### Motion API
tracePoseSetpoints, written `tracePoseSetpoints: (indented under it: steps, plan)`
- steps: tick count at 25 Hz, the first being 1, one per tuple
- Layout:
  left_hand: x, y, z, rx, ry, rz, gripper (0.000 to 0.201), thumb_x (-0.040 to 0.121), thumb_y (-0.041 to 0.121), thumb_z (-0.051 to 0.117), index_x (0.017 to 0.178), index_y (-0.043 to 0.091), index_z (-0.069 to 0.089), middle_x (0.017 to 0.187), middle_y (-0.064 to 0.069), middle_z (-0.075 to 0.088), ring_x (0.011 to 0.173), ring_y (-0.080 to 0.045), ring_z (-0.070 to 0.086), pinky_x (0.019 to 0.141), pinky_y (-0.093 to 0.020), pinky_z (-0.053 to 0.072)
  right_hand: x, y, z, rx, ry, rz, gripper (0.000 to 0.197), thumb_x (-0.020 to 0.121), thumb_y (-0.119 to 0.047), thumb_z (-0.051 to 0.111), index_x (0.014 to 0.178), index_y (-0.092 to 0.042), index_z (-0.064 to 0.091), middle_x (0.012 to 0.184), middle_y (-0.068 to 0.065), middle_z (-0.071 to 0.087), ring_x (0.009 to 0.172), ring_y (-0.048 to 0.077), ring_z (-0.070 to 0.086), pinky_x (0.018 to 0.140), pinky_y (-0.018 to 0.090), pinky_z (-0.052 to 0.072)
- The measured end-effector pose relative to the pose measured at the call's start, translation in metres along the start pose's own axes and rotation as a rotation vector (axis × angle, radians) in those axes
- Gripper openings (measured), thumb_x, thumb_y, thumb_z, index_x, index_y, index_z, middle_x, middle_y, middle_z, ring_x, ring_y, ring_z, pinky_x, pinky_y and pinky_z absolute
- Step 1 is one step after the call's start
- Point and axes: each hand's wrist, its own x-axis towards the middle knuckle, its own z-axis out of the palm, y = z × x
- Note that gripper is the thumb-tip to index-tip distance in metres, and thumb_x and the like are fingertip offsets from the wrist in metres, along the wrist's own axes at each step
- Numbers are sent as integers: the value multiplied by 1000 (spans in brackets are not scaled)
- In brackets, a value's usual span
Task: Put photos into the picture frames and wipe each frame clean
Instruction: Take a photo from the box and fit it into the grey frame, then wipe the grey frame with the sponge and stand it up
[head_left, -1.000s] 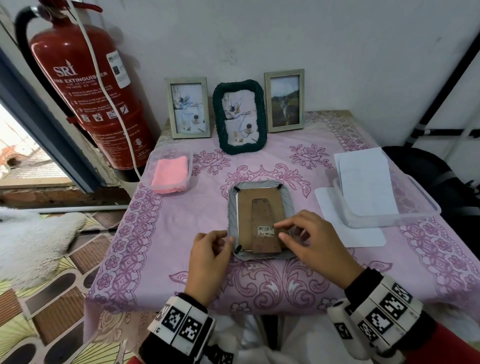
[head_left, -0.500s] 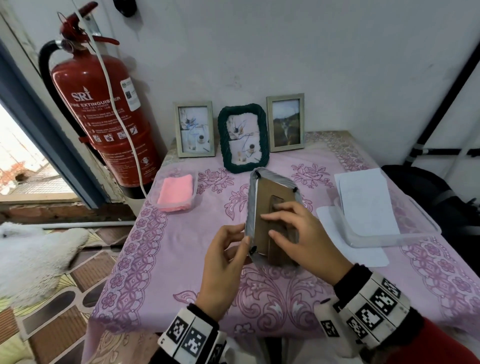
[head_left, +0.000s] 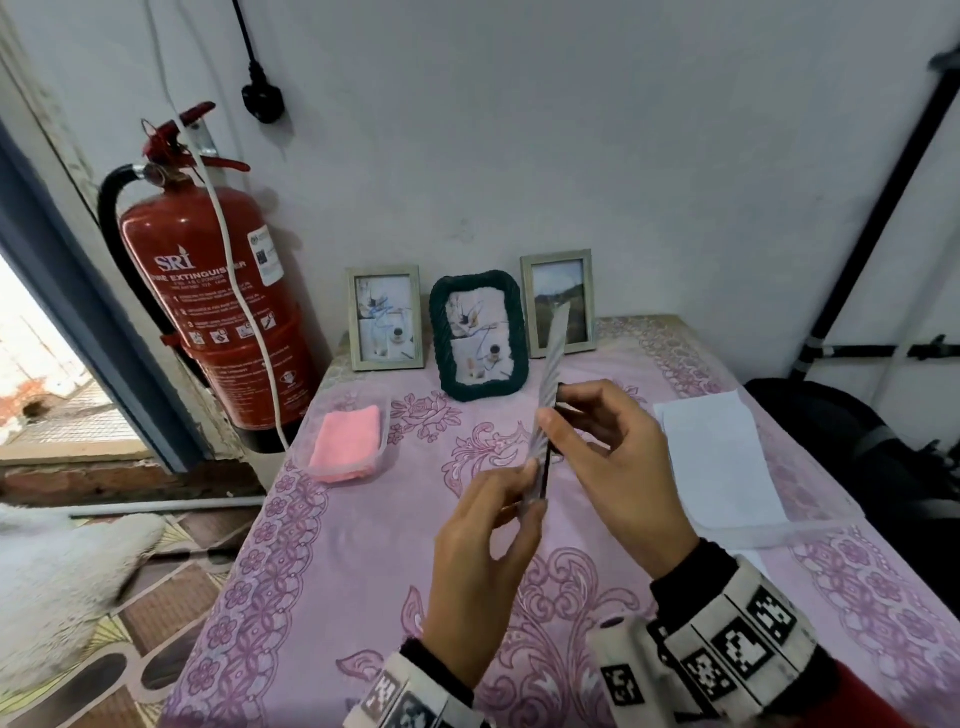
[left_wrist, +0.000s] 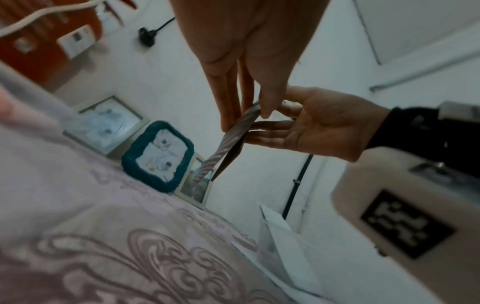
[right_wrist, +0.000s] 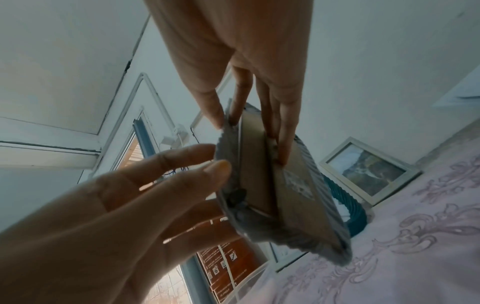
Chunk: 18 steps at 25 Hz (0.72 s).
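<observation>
A grey ridged picture frame is held upright and edge-on above the pink table. My left hand pinches its lower edge between thumb and fingers. My right hand holds it higher up. Its thumb lies on the frame's edge and its fingers on the brown stand of the backing. In the right wrist view the brown back of the frame faces me. The frame's front is hidden.
Three frames with photos stand at the wall: pale, dark green, pale. A pink cloth lies in a clear tub at left, and white sheets in a clear tray at right. A red fire extinguisher hangs left.
The grey frame lay face down on the table. Both hands have lifted it and turned it upright, edge toward me. The head view has tilted up.
</observation>
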Motion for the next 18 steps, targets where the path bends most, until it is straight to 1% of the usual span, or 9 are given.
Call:
tracePoseSetpoints:
  steps: [2, 5, 6, 8, 10, 12, 15, 17, 18]
  plan:
    - [3, -1, 0, 66, -3, 74, 23, 86, 15, 65, 108, 20, 63, 100, 9, 64, 91, -9, 64, 80, -26, 55, 1, 1, -3, 36, 10, 4, 9, 86, -9, 63, 93, -7, 57, 85, -1, 68, 84, 10, 65, 76, 23, 54]
    - [9, -1, 1, 53, -75, 27, 31, 84, 28, 65, 115, 32, 60, 108, 19, 64, 100, 0, 61, 84, -14, 48, 2, 2, -7, 100, 32, 34, 4, 91, -5, 55, 90, -7, 52, 68, -7, 64, 65, 4, 60, 66, 19, 49]
    - [10, -3, 0, 45, -87, 1, 32, 85, 31, 63, 116, 33, 59, 110, 21, 62, 104, 1, 59, 86, -12, 46, 2, 2, -9, 134, 50, 53, 4, 92, -5, 53, 92, -8, 51, 68, -5, 66, 64, 6, 61, 64, 19, 50]
    - [14, -11, -5, 66, -54, -42, 34, 87, 31, 59, 121, 32, 56, 117, 23, 58, 111, 4, 53, 91, -13, 43, 3, 1, -12, 195, 77, 97, 5, 93, -7, 51, 95, -11, 52, 75, 3, 70, 69, 17, 64, 67, 27, 53]
    - [22, -23, -12, 106, 15, -112, 38, 90, 28, 56, 127, 30, 50, 124, 19, 52, 118, 4, 47, 97, -17, 42, 3, 2, -13, 211, 103, 136, 7, 95, -9, 48, 99, -14, 51, 80, 13, 67, 73, 27, 58, 72, 39, 48]
    - [32, -32, -19, 66, 55, -221, 44, 91, 28, 54, 133, 32, 42, 131, 15, 46, 122, 4, 42, 97, -18, 42, 2, 7, -13, 239, 135, 171, 9, 96, -10, 46, 100, -16, 51, 80, 15, 64, 74, 29, 52, 73, 42, 44]
    - [43, -39, -27, -211, 46, -345, 40, 92, 27, 50, 126, 46, 39, 123, 7, 53, 107, 6, 55, 78, -7, 47, 0, 17, -14, 237, 151, 218, 9, 97, -13, 44, 100, -17, 52, 69, 11, 57, 65, 26, 44, 61, 36, 39]
    - [43, -44, -31, -318, 42, -383, 38, 94, 23, 49, 123, 48, 43, 106, 3, 61, 90, 5, 63, 71, -8, 49, -4, 27, -14, 235, 135, 240, 12, 97, -13, 44, 107, -12, 52, 63, 1, 60, 55, 17, 50, 50, 26, 44]
    - [41, -46, -32, -321, 41, -400, 38, 95, 22, 49, 124, 46, 45, 101, 1, 63, 88, 2, 64, 72, -11, 50, -6, 32, -13, 230, 126, 249, 15, 97, -13, 44, 109, -10, 52, 63, -4, 63, 52, 10, 53, 48, 20, 45]
